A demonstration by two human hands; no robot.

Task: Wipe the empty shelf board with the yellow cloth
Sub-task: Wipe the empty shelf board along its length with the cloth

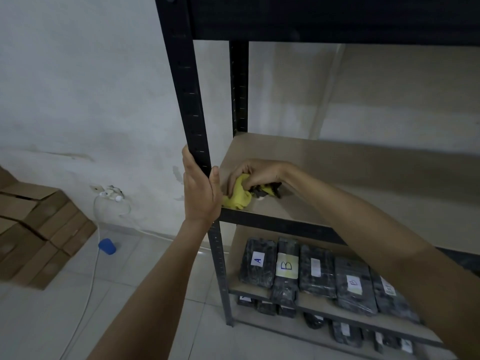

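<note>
The empty shelf board is a tan panel in a black metal rack, at mid height. A crumpled yellow cloth with dark markings lies on the board's front left corner. My right hand grips the cloth from above and presses it onto the board. My left hand holds the rack's front left upright post, thumb on the inner side and fingers round the outer side, just above the board's edge.
On the shelf below lie several black wrapped packages with lettered labels, more on the lowest shelf. Stacked cardboard boxes stand on the tiled floor at left. A blue object and a white cable lie by the wall socket.
</note>
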